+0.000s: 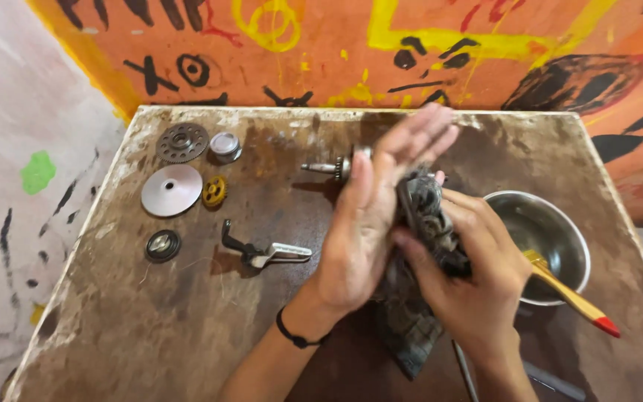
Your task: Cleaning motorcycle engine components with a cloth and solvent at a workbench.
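My left hand [370, 216] is flat and upright, fingers together, pressed against a dark greasy rag [429, 223]. My right hand [478, 275] grips the same rag from the other side; the rag's tail hangs down toward me. Something dark seems wrapped in the rag, but I cannot tell what it is. Just beyond my left fingertips a small geared shaft [333, 167] lies on the worn brown table [262, 327].
At the left lie a toothed disc [182, 142], a small metal cap [225, 146], a smooth silver disc [171, 190], a yellow gear [215, 191], a black round part [163, 245] and a bent lever [262, 251]. A steel bowl [548, 238] with a brush [571, 294] stands right.
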